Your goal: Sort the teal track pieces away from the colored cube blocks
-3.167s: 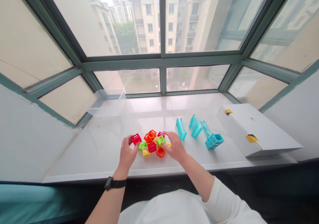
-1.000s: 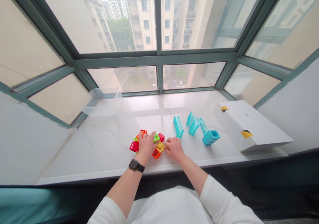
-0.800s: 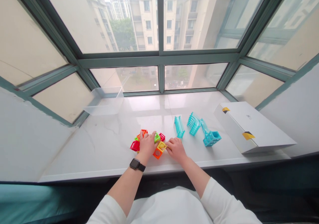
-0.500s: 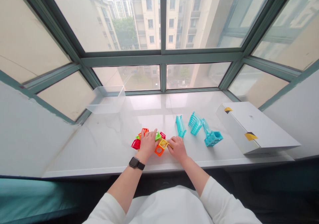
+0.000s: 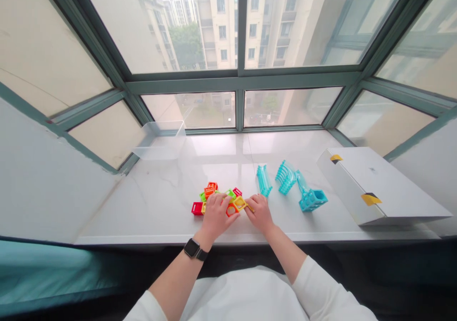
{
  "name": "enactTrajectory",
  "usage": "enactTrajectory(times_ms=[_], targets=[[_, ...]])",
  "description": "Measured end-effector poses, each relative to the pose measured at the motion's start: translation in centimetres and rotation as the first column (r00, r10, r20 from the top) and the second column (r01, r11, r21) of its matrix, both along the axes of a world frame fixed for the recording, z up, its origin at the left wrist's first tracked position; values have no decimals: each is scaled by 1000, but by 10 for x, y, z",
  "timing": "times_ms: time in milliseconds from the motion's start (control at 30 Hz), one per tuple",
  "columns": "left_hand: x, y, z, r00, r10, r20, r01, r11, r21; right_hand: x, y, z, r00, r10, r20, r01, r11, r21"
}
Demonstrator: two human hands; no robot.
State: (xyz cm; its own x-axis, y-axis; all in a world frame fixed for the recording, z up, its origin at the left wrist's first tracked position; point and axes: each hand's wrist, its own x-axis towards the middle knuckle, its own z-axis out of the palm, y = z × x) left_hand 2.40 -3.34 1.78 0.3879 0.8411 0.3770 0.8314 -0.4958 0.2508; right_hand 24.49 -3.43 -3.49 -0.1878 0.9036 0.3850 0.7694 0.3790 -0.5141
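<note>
A yellow square plastic frame tile (image 5: pixel 240 203) lies at about nine o'clock from the right hand (image 5: pixel 259 213), whose fingertips (image 5: pixel 252 204) seem closed on its corner in a pinch, not released. Being square, the tile has no long axis, and the right hand is clearly nearer to it than the left. The left hand (image 5: pixel 216 218) curls over the edge of a heap of red, orange and green plastic frame tiles (image 5: pixel 210 191), fingers resting on them; whether it grips any, I cannot tell. An orange plastic frame tile (image 5: pixel 231 210) touches the yellow one at about eight o'clock, on the white marble windowsill (image 5: pixel 150 207).
</note>
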Motion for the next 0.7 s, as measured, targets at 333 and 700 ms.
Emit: enactTrajectory(times_ms=[333, 700], targets=[[-19, -30, -12, 976, 54, 209, -52, 999, -11, 0, -1, 43, 993, -46, -108, 51, 997, 50], [-27, -42, -30, 1000, -29, 11, 29, 999, -27, -47, 111, 68, 971, -29, 237, 75, 980, -186]])
